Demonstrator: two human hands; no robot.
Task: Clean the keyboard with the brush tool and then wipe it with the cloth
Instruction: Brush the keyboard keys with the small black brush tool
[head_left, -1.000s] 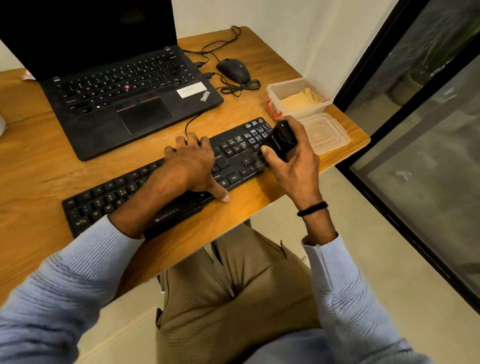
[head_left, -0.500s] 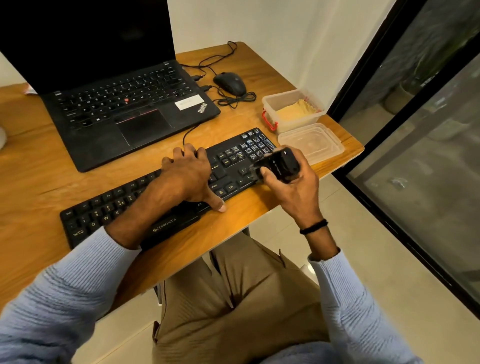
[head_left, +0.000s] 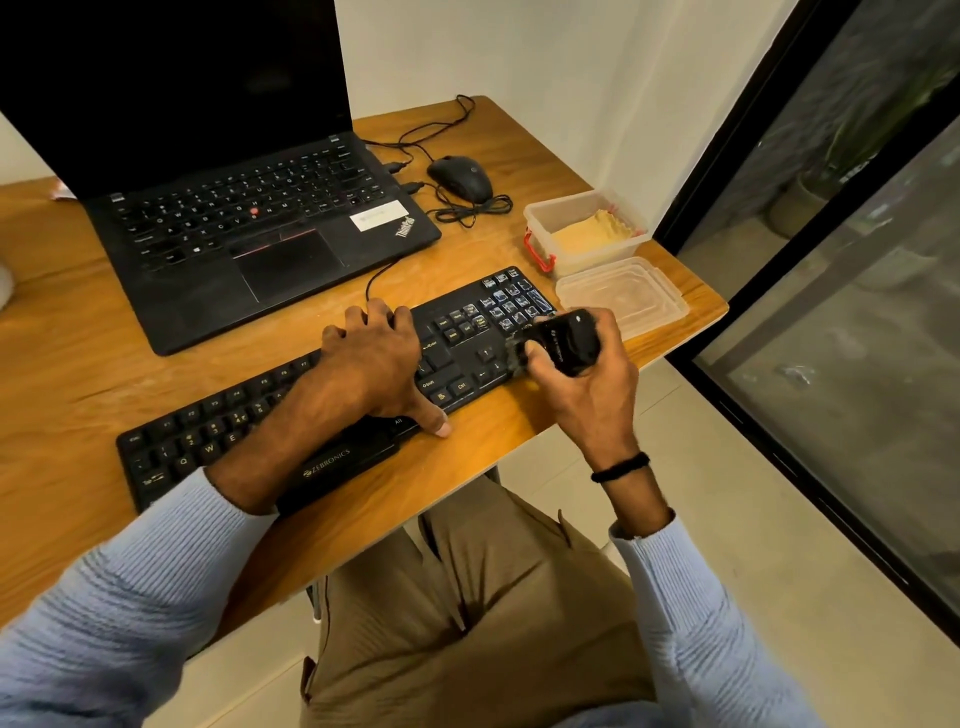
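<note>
Had the keyboard (head_left: 457, 353) lying slantwise along the near edge of the counter (head_left: 78, 364), laptop (head_left: 249, 234) right behind it. Spotted the mouse (head_left: 460, 178) just right of the laptop, cord (head_left: 472, 210) coiled in front of it. Found a tub (head_left: 597, 257) by the counter's right edge with the cloth (head_left: 592, 234) inside, and the lid (head_left: 621, 296) flat in front of that, just beside the keyboard's right end. Saw the left hand (head_left: 374, 364) resting on the keyboard's middle, right hand (head_left: 587, 384) holding the brush tool (head_left: 566, 340) over its right end.

Warm, fairly bright light on desk (head_left: 104, 364), glare on keyboard (head_left: 509, 306) numpad, wide-angle warp @ edges.
</note>
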